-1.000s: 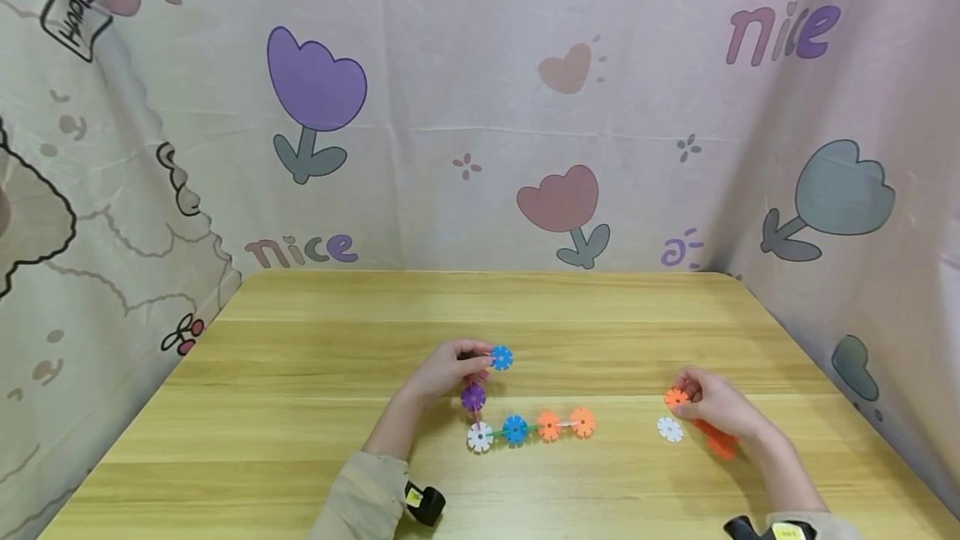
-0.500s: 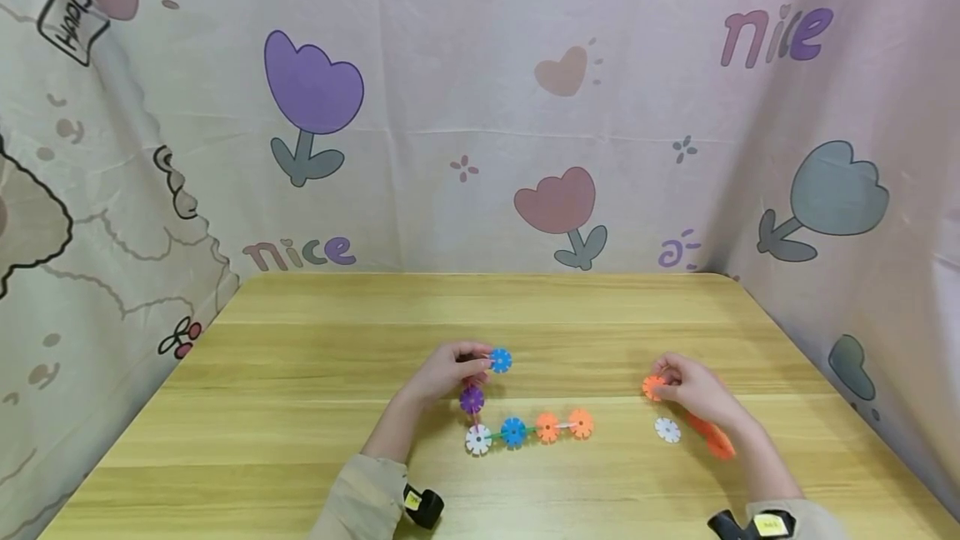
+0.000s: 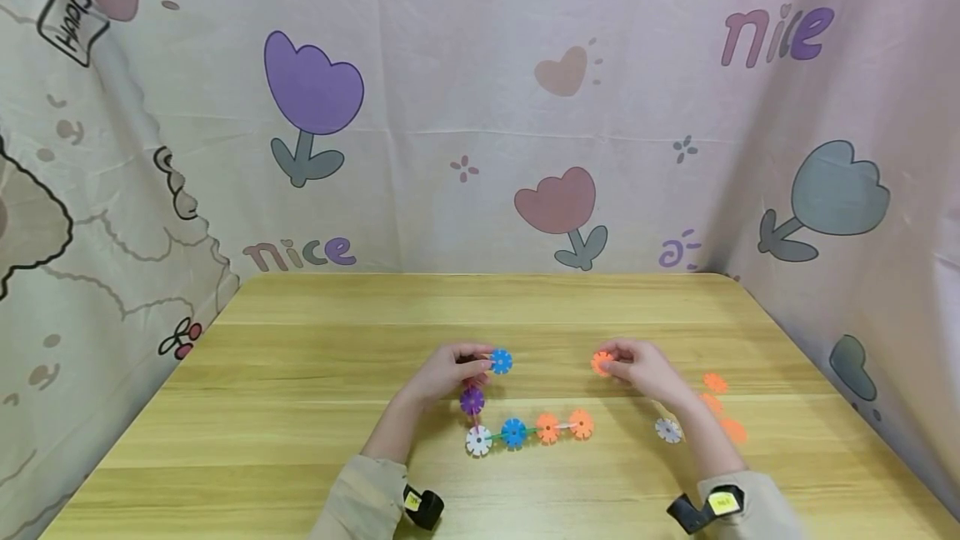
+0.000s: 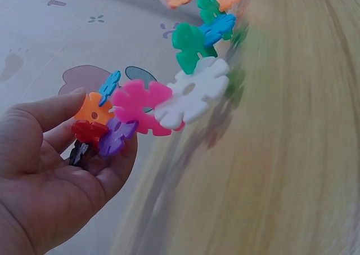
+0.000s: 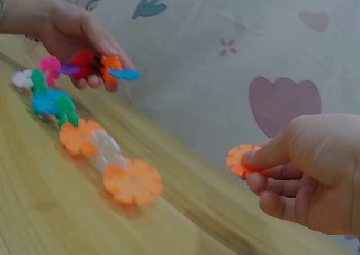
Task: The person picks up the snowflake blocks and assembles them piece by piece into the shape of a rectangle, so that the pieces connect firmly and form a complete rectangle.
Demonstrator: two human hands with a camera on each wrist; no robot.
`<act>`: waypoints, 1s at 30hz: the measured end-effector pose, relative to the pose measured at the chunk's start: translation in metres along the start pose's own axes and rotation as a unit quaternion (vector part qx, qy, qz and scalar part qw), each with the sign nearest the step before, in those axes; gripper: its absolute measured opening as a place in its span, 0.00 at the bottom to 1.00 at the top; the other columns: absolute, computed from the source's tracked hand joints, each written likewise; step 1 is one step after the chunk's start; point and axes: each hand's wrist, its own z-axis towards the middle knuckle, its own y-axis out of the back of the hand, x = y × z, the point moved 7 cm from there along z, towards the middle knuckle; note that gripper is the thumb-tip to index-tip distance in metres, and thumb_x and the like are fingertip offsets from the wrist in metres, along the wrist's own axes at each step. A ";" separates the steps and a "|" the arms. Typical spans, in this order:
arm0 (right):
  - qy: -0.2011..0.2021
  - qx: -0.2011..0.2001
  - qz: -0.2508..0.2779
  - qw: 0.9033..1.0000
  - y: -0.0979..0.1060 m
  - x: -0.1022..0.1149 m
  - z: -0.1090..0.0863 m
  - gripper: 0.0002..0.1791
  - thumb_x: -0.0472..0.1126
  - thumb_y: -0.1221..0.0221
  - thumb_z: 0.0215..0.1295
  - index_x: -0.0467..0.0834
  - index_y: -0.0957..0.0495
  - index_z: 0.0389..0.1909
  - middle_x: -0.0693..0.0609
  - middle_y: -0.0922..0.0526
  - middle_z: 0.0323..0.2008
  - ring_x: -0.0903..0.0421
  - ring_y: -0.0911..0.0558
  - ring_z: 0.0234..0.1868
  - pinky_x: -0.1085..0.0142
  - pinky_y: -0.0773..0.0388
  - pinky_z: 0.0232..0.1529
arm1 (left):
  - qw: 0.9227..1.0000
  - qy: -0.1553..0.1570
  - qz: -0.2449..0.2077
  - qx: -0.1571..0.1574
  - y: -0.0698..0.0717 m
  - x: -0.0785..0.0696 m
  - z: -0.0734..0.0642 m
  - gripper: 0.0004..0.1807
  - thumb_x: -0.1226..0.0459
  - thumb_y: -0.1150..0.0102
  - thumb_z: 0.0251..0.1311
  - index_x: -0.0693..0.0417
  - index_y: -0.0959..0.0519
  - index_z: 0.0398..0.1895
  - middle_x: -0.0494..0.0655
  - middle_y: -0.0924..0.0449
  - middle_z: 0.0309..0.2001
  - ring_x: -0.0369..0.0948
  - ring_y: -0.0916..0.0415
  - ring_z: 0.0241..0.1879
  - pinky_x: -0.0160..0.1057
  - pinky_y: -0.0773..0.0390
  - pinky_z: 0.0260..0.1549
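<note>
An orange snowflake disc is pinched by the right hand; one end of a snowflake-disc chain is gripped by the left hand. In the head view, a loose white disc and loose orange discs are seen right of the chain on the wooden table. In the left wrist view, the chain's blue tip disc is shown joined to an orange link. In the right wrist view, the pinched disc is held apart from the chain.
</note>
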 end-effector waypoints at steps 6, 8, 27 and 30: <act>0.010 0.006 0.065 0.998 -0.017 0.011 0.009 0.16 0.33 0.42 0.61 0.28 0.28 0.47 0.36 0.23 0.28 0.46 0.22 0.29 0.59 0.21 0.28 | 0.999 -0.045 -0.004 0.020 -0.001 -0.004 -0.003 0.24 0.57 0.44 0.62 0.68 0.27 0.54 0.57 0.23 0.38 0.45 0.21 0.35 0.36 0.21 0.34; 0.016 0.007 0.071 0.997 -0.022 0.015 0.012 0.16 0.33 0.42 0.62 0.28 0.27 0.47 0.35 0.22 0.29 0.45 0.22 0.29 0.57 0.21 0.29 | 0.999 -0.047 -0.002 0.021 -0.001 -0.004 -0.003 0.24 0.57 0.44 0.62 0.68 0.27 0.54 0.58 0.22 0.38 0.45 0.21 0.35 0.37 0.21 0.35; 0.040 -0.001 0.104 0.994 -0.075 0.039 0.036 0.12 0.36 0.44 0.65 0.30 0.23 0.42 0.43 0.20 0.28 0.46 0.22 0.28 0.67 0.25 0.25 | 1.000 -0.008 -0.011 -0.002 0.000 0.001 0.002 0.19 0.67 0.47 0.64 0.71 0.29 0.55 0.57 0.22 0.37 0.52 0.22 0.37 0.37 0.21 0.35; 0.048 -0.001 0.105 0.993 -0.079 0.039 0.037 0.13 0.37 0.45 0.66 0.31 0.23 0.42 0.45 0.19 0.30 0.42 0.20 0.32 0.63 0.22 0.28 | 1.000 -0.004 -0.010 -0.004 0.000 0.001 0.002 0.19 0.67 0.48 0.64 0.71 0.29 0.55 0.56 0.22 0.37 0.51 0.22 0.37 0.37 0.21 0.35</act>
